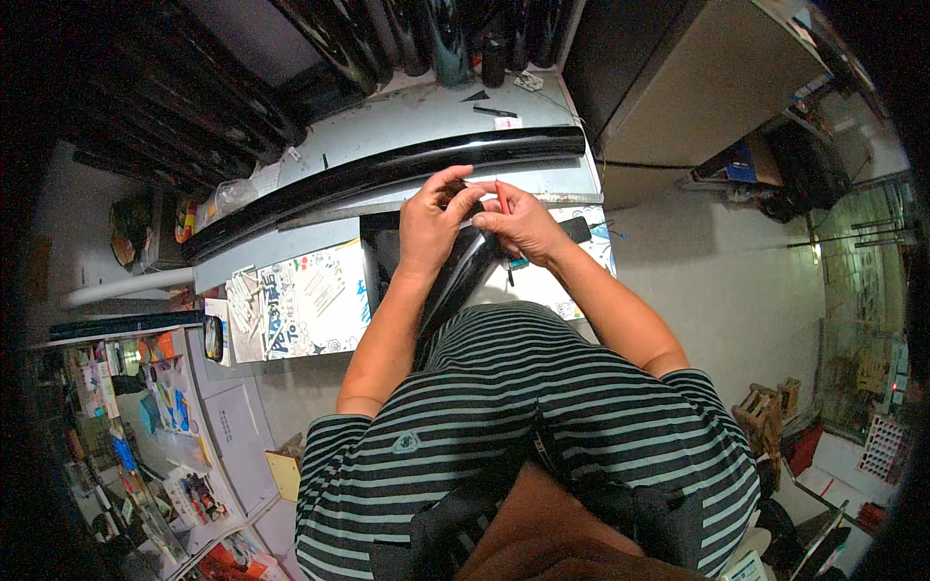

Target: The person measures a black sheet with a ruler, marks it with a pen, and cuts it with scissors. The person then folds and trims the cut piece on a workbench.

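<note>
My two hands meet over the near side of the worktable. A sheet of black glossy film (459, 276) runs from under them down toward my lap. My left hand (429, 225) is closed, thumb and fingers pinched at the film's top end; the exact grip is partly hidden. In my right hand (528, 225) a slim red stick-like tool (502, 197) stands between the fingers, its kind too small to tell. The right thumb points toward the film's edge. Just beyond the hands, a long black glossy roll (387, 163) lies across the table.
The pale worktable (387, 114) holds a black pen-like item (495, 111) behind the roll. Printed white sheets (325, 295) lie at its near left. More dark rolls (448, 44) stand along the back. A cluttered shelf (208, 426) is at left, a large cabinet (707, 82) at right.
</note>
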Demonstrator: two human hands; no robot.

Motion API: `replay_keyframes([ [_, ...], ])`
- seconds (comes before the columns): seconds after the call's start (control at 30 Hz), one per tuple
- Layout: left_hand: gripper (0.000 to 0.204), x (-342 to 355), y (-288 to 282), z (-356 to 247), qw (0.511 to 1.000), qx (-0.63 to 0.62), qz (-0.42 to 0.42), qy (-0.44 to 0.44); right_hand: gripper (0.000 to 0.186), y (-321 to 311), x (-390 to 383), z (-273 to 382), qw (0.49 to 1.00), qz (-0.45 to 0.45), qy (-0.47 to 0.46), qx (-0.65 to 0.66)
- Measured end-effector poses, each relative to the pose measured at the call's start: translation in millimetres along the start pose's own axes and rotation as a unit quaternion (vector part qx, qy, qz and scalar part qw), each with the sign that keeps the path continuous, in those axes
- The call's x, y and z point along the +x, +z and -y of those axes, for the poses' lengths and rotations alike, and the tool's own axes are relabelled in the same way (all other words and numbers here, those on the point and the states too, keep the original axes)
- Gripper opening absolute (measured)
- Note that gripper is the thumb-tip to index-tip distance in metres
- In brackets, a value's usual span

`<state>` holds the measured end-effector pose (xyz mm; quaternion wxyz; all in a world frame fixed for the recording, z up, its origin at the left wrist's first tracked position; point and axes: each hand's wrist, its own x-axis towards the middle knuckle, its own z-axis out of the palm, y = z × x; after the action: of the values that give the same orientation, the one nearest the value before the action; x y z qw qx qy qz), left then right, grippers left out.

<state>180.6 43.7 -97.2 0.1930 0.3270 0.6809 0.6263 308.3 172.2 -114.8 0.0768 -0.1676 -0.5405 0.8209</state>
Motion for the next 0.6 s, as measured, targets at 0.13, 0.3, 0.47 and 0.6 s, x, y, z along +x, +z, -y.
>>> replay_keyframes([
  [0.13, 0.03, 5, -12, 3, 0.994, 0.084, -0.062, 0.043, 0.033, -2, -2, -11, 0.999, -0.003, 0.009, -0.043],
  [0.3, 0.018, 5, -32, 19, 0.92, 0.37, 0.106, 0.079, 0.016, -20, -16, 8, 0.98, 0.016, -0.027, -0.195],
  [0.47, 0.022, 0, -26, 17, 0.891, 0.123, 0.435, -0.055, 0.016, -26, -9, 25, 0.958, -0.017, -0.054, -0.282],
  [0.6, 0.024, -10, -20, 4, 0.916, -0.186, 0.322, -0.151, 0.021, -21, -11, 13, 0.989, -0.058, 0.028, -0.131],
])
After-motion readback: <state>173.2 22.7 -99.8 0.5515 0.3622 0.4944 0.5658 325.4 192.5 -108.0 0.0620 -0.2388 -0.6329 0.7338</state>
